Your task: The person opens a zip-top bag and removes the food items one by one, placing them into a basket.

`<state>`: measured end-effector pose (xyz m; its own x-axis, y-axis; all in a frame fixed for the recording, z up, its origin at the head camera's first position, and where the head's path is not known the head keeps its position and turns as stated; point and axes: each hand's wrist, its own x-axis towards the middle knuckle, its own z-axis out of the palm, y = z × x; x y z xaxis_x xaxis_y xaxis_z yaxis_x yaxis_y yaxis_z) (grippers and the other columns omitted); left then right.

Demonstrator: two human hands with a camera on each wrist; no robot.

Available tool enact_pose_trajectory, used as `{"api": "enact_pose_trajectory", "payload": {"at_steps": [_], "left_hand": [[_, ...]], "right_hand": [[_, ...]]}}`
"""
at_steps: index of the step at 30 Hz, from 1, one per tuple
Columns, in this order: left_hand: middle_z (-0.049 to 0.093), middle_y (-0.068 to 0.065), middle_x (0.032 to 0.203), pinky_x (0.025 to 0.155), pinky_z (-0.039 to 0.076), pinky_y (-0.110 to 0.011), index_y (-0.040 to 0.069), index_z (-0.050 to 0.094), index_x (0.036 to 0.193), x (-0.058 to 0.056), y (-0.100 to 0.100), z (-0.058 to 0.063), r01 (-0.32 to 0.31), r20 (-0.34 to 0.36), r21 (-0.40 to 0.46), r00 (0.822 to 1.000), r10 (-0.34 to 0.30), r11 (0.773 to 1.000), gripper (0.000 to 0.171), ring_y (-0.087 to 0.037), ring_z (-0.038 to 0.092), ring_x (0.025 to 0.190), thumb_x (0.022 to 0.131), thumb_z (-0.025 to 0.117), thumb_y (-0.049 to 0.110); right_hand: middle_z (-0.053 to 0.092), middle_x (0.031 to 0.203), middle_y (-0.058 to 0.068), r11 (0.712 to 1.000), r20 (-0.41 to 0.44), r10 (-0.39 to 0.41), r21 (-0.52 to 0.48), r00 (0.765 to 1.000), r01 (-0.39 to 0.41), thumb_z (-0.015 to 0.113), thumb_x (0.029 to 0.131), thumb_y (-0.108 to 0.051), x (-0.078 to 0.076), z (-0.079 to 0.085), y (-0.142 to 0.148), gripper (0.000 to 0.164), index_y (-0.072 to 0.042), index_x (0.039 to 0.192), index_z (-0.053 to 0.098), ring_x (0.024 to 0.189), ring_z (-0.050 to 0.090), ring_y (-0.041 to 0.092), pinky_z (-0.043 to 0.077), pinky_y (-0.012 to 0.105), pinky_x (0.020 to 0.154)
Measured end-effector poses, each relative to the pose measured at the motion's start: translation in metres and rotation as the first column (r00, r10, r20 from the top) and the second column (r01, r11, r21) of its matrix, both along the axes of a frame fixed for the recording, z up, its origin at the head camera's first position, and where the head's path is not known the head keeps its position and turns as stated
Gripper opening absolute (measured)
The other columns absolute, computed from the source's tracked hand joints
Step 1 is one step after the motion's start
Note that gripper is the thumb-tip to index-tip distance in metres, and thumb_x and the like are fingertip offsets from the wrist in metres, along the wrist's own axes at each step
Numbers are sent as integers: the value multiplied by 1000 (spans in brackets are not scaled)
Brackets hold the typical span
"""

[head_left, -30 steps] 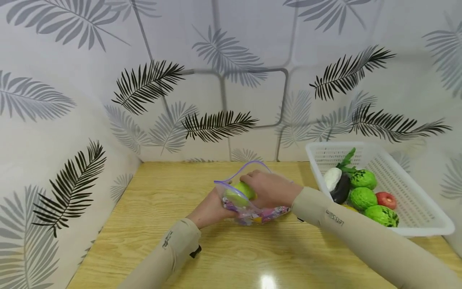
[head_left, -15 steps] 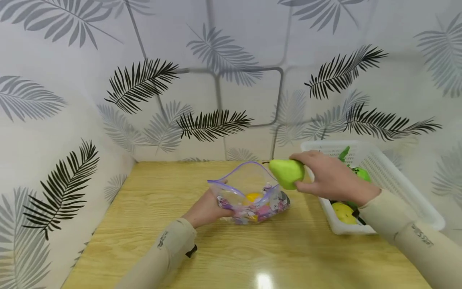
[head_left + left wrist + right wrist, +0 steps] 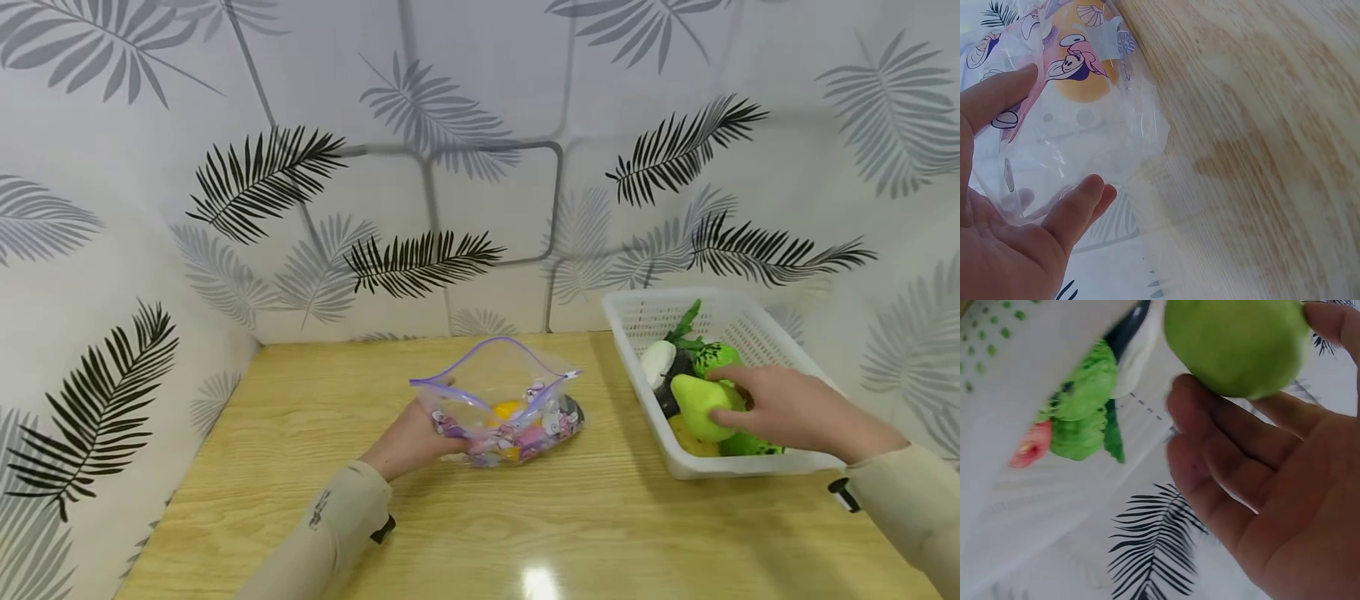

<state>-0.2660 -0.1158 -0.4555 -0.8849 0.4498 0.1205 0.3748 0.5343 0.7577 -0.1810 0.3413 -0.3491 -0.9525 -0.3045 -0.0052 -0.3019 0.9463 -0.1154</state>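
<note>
My right hand [image 3: 795,408] grips a green pear [image 3: 701,406] between thumb and fingers, over the white plastic basket [image 3: 720,468]. In the right wrist view the pear's rounded end [image 3: 1235,350] shows at the fingertips. On the left, my left hand [image 3: 412,437] holds the side of a clear zip bag [image 3: 536,440] with purple edging and cartoon prints, its mouth agape. A yellow-orange round thing [image 3: 506,410] lies inside the bag. The left wrist view shows thumb and fingers around the thin plastic [image 3: 1054,169].
Inside the basket are a white piece [image 3: 658,361], a dark eggplant-like piece [image 3: 678,371], green leaves [image 3: 684,325], a green mottled round piece [image 3: 716,357] and a yellow piece [image 3: 690,437]. The wooden table [image 3: 300,400] meets a leaf-patterned cloth [image 3: 420,192] behind.
My right hand has drawn the pear out of the bag and carried it right, over the basket. The left hand stays at the bag. The head view has shifted slightly to the right.
</note>
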Motion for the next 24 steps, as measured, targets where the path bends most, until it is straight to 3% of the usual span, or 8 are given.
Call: {"api": "enact_pose_trajectory", "payload": {"at_steps": [4, 7, 9, 12, 15, 20, 24], "left_hand": [[45, -4, 140, 104, 35, -46, 9, 33, 146, 2, -2, 0, -12, 11, -10, 1000, 12, 1000, 95, -17, 43, 121, 69, 86, 29], [38, -5, 145, 106, 33, -48, 11, 41, 141, 2, -2, 0, -8, 8, -11, 1000, 8, 1000, 86, -19, 38, 125, 70, 85, 30], [34, -5, 148, 106, 32, -49, 13, 46, 137, 2, -2, 0, -2, 5, -13, 1000, 2, 1000, 79, -21, 35, 127, 71, 85, 31], [30, -5, 151, 107, 31, -50, 18, 52, 131, 2, -1, 0, 11, -1, -22, 1000, -11, 1000, 69, -22, 32, 129, 72, 84, 33], [29, -5, 151, 106, 31, -51, 20, 53, 130, 2, -2, 0, 17, -6, -27, 1000, -18, 999, 67, -23, 32, 129, 72, 84, 33], [29, -4, 151, 106, 32, -50, 23, 54, 128, 1, -2, -2, 22, -6, -21, 1000, -22, 1000, 64, -22, 34, 128, 72, 84, 32], [29, -3, 151, 106, 33, -49, 21, 53, 130, -1, -3, -3, 17, -6, -20, 1000, -17, 1000, 67, -22, 35, 127, 71, 84, 33]], "right_hand": [[68, 90, 10, 999, 62, 24, 20, 998, -25, 63, 85, -52, 2, -13, 9, 64, 1, 120, 62, 79, 61, 23, 52, 48, 70], [68, 99, 14, 998, 58, 25, 54, 998, -28, 66, 85, -44, 3, -18, 14, 53, 1, 112, 66, 86, 61, 28, 51, 52, 73], [68, 94, 15, 995, 57, 4, 95, 998, -9, 68, 81, -38, 4, -21, 19, 50, 2, 110, 66, 81, 61, 28, 51, 51, 69], [67, 88, 18, 990, 81, -10, 139, 997, -1, 68, 76, -32, 4, -26, 25, 52, 6, 111, 64, 77, 60, 29, 50, 50, 66], [66, 98, 29, 989, 88, -7, 146, 996, -6, 68, 78, -32, 5, -31, 26, 59, 12, 116, 60, 88, 60, 39, 50, 57, 75], [64, 108, 27, 993, -20, 53, 102, 998, -51, 69, 83, -30, 3, -30, 15, 51, 6, 119, 62, 99, 56, 43, 46, 61, 82], [66, 112, 18, 994, -134, 97, 54, 986, -91, 67, 86, -26, -1, -15, -19, 40, -2, 119, 65, 101, 57, 35, 49, 58, 81]]}}
